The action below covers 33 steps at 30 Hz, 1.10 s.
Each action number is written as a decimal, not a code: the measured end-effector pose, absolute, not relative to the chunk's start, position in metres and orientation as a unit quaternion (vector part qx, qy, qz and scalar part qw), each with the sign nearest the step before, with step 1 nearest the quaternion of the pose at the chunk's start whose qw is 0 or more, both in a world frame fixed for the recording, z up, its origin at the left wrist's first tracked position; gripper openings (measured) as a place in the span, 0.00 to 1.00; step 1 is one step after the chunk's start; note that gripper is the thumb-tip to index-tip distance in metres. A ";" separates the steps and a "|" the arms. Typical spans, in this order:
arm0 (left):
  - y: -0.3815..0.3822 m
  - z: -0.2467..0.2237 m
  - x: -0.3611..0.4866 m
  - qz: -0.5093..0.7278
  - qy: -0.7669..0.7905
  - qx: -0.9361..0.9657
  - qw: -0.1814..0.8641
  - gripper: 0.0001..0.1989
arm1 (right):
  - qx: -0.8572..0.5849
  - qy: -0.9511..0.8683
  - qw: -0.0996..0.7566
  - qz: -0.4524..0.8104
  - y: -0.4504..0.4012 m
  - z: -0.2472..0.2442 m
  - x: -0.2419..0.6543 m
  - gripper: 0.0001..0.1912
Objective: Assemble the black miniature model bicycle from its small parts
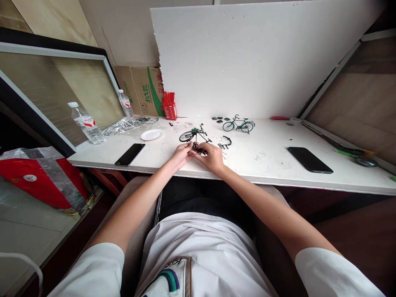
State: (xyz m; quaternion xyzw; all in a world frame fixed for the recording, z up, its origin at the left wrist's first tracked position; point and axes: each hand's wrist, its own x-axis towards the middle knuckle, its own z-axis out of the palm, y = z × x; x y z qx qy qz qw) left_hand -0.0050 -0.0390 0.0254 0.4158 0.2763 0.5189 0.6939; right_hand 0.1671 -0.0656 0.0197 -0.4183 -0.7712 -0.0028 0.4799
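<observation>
My left hand [182, 154] and my right hand [213, 156] meet near the table's front edge, fingers closed on a small dark model bicycle part [195, 147] between them. Its exact shape is mostly covered by my fingers. Just beyond lies a partly built model bicycle [195, 131] with a spoked wheel and handlebars; whether it joins the held part I cannot tell. To the right of my right hand rests a curved black piece [228, 140] among small bits. Farther back, a green model bicycle [239, 124] stands upright.
Phones lie on the white table at left [130, 154] and right [309, 159]. A white paper plate [151, 134], plastic part frames [123, 124], water bottles [88, 123] and a red box [170, 106] are at the left. A white board [247, 57] stands behind.
</observation>
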 end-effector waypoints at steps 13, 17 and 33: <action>-0.038 0.025 -0.003 0.539 0.281 0.382 0.696 0.09 | -0.405 -0.779 0.478 0.004 -0.067 0.019 0.165 0.16; -0.039 0.025 -0.002 0.557 0.281 0.366 0.691 0.07 | -0.408 -0.776 0.481 0.005 -0.067 0.021 0.164 0.17; -0.034 0.019 -0.002 0.586 0.270 0.347 0.681 0.07 | -0.427 -0.766 0.480 -0.003 -0.067 0.023 0.163 0.17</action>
